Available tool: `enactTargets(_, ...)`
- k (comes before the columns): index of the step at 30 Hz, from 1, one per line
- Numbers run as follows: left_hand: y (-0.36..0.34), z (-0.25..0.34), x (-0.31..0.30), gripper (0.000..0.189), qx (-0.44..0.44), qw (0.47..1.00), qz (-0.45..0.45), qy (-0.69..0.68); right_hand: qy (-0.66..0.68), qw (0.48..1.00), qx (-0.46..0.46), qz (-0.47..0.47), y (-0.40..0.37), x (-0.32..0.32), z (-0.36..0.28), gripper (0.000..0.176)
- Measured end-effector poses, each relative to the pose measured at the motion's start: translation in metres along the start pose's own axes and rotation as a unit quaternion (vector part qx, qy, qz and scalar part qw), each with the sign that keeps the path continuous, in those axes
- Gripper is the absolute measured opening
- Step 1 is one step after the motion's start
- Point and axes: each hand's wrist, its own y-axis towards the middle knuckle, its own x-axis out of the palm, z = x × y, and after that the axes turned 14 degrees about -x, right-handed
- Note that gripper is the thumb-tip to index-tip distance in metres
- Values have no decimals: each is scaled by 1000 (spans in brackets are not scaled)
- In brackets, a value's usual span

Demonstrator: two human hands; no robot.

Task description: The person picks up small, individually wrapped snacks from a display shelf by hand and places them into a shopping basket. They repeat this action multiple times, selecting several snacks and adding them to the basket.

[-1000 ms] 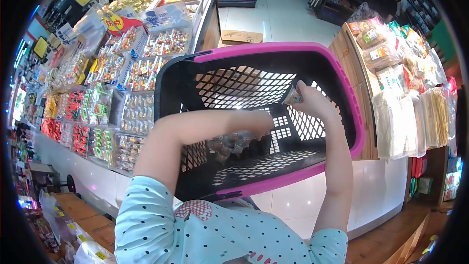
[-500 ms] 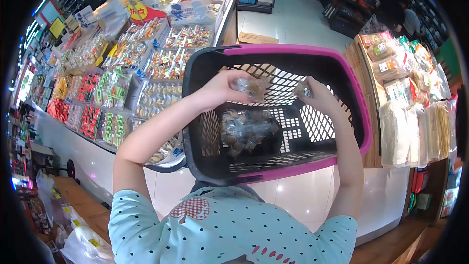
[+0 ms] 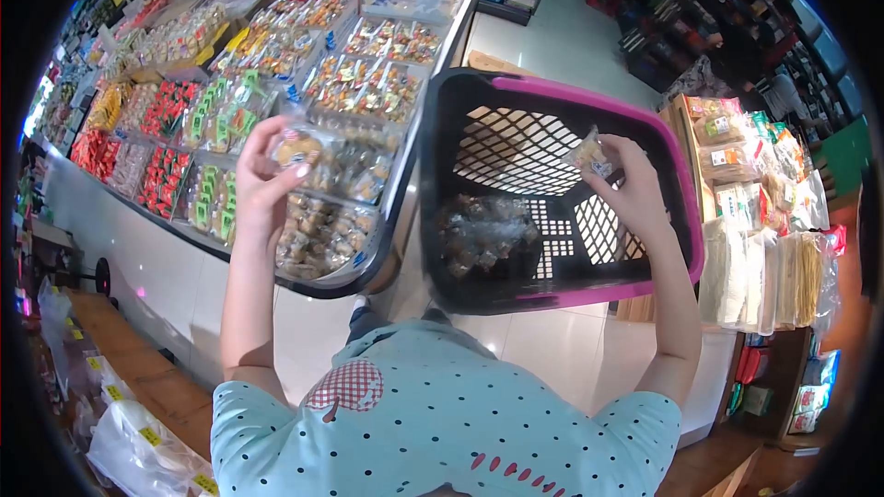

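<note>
My left hand (image 3: pixel 264 179) is over the display stand, its thumb and fingers closed on a small clear-wrapped snack packet (image 3: pixel 299 146). Just past it lie similar packets (image 3: pixel 354 166) in a display compartment. Above the right part of the basket, my right hand (image 3: pixel 633 186) pinches another small clear-wrapped snack packet (image 3: pixel 588 155). The black shopping basket (image 3: pixel 683 221) has a pink strip along its rim and mesh-like sides. A cluster of wrapped packets (image 3: pixel 483 232) rests at its left inside; glare hides what each one contains.
Compartments of colourful wrapped sweets (image 3: pixel 364 85) and red packets (image 3: pixel 166 170) fill the stand on the left. Bagged dry goods (image 3: pixel 737 276) hang and lie on a wooden shelf at right. White plastic bags (image 3: pixel 138 437) sit at lower left.
My left hand has moved left, from inside the basket to above the display stand. My right hand still holds its packet over the basket, which now appears farther right in view.
</note>
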Motion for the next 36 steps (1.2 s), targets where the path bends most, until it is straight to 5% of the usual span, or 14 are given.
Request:
enactTargets(4,-22,-10,-86,60,28,994,101,34,10,999,-1,40,20,20,-72,40)
enactTargets(10,-49,-43,-185,46,-58,979,166,104,83,995,7,51,27,66,-196,44)
enactTargets(12,-48,-53,-207,45,-75,971,198,110,283,950,76,109,26,102,-230,53)
enactTargets(14,-45,-66,-231,49,-87,965,212,124,267,958,72,71,35,135,-251,58)
enactTargets(16,-39,-86,-264,50,-87,932,229,268,397,901,165,65,58,178,-269,64)
enactTargets(18,-35,-99,-278,49,-91,925,210,303,432,888,154,38,75,227,-265,67)
enactTargets(22,-28,-132,-303,49,-166,911,167,338,573,760,307,20,78,328,-253,58)
enactTargets(27,-25,-152,-310,46,-143,878,71,452,539,716,444,20,72,414,-265,48)
enactTargets(32,-18,-167,-315,39,-183,833,26,521,591,671,445,52,92,468,-274,42)
enactTargets(36,-22,-182,-314,36,-65,793,34,605,562,701,437,44,110,502,-271,39)
